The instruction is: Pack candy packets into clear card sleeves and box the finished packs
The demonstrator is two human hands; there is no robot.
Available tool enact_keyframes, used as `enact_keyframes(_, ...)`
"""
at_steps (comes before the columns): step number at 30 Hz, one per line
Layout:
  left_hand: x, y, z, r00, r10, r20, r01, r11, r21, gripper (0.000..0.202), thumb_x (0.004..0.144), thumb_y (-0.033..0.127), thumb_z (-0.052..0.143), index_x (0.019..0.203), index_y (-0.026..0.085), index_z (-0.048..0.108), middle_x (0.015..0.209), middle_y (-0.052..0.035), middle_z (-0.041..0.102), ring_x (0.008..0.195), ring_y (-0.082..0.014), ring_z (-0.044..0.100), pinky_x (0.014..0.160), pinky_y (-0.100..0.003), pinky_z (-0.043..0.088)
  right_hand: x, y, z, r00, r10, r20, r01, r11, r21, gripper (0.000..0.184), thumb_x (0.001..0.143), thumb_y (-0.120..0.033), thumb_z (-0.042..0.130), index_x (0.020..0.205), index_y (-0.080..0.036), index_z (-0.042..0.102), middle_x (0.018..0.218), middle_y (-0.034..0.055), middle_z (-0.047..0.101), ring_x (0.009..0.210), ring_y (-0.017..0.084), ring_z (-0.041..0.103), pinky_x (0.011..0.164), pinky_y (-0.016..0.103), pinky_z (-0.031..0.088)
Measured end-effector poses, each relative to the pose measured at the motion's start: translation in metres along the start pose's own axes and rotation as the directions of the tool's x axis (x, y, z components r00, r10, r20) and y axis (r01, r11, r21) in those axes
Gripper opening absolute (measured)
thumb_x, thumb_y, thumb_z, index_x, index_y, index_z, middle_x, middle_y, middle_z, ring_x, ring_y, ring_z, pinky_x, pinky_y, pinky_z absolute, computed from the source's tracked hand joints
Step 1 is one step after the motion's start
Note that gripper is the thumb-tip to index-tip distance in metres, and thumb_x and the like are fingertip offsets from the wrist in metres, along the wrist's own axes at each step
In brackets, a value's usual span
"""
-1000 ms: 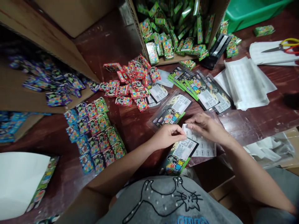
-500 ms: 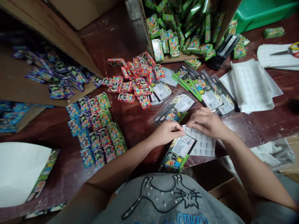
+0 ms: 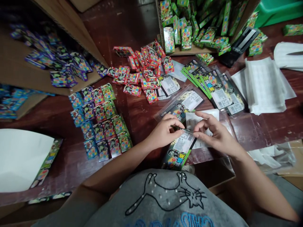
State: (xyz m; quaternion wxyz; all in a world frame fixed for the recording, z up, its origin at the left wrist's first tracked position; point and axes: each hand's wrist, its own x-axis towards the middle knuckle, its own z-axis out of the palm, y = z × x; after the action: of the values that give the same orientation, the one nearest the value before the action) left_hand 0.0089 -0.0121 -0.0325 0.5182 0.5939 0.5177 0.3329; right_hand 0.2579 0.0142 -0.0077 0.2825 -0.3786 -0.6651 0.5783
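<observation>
Both forearms reach in from the near edge, and the hands meet just above the green barcode packet (image 3: 179, 153) on the tabletop (image 3: 142, 121). The left hand (image 3: 164, 131), fingers pinched narrow, nips the edge of the white sticker sheet (image 3: 206, 114). The right hand (image 3: 214, 134), just right of the packet, grips that sheet with curled fingers.

Before you lies a dark red-brown wooden desk (image 3: 127, 25), its varnish scuffed yet glossy, catching a pale sheen near its far edge. On your left an open brown cardboard carton (image 3: 16, 67) lies on its side. A second carton (image 3: 159, 22) stands at the far side, with a green plastic tub (image 3: 276, 11) at the far right
</observation>
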Motion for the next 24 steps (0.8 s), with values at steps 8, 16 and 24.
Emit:
enact_keyframes(8,-0.011,0.01,-0.003,0.991,-0.065,0.117,0.085,0.982,-0.169,0.012,0.086,0.024,0.072,0.096,0.017,0.074,0.098,-0.0069,0.072,0.086,-0.0161,0.067,0.073,-0.028,0.055,-0.001,0.006,0.018,0.986,-0.156,-0.052,0.128,0.928,-0.35,0.079,0.099,-0.037,0.071,0.166,-0.036,0.029,0.107,0.0042,0.071,0.088,0.023,0.066,0.083,0.044,0.056)
enact_keyframes(16,-0.027,0.015,-0.008,0.987,-0.048,0.154,0.091,0.953,-0.289,0.02,0.082,0.021,0.077,0.097,0.016,0.064,0.089,-0.0017,0.069,0.075,-0.0108,0.062,0.068,-0.024,0.048,-0.017,-0.009,0.051,0.91,-0.415,0.005,0.258,0.554,-0.791,0.09,0.104,-0.019,0.062,0.173,-0.031,0.005,0.105,0.0038,0.082,0.085,0.025,0.063,0.086,0.045,0.042)
enact_keyframes(24,-0.053,0.001,-0.059,0.957,-0.036,-0.287,-0.054,0.953,-0.298,0.04,0.079,0.026,0.087,0.115,0.02,0.068,0.106,-0.0052,0.075,0.096,-0.0187,0.071,0.078,-0.027,0.056,-0.024,-0.01,0.054,0.893,-0.368,-0.259,0.204,0.844,-0.496,0.089,0.101,-0.037,0.066,0.172,-0.037,0.011,0.144,0.0126,0.065,0.125,0.033,0.063,0.106,0.058,0.051)
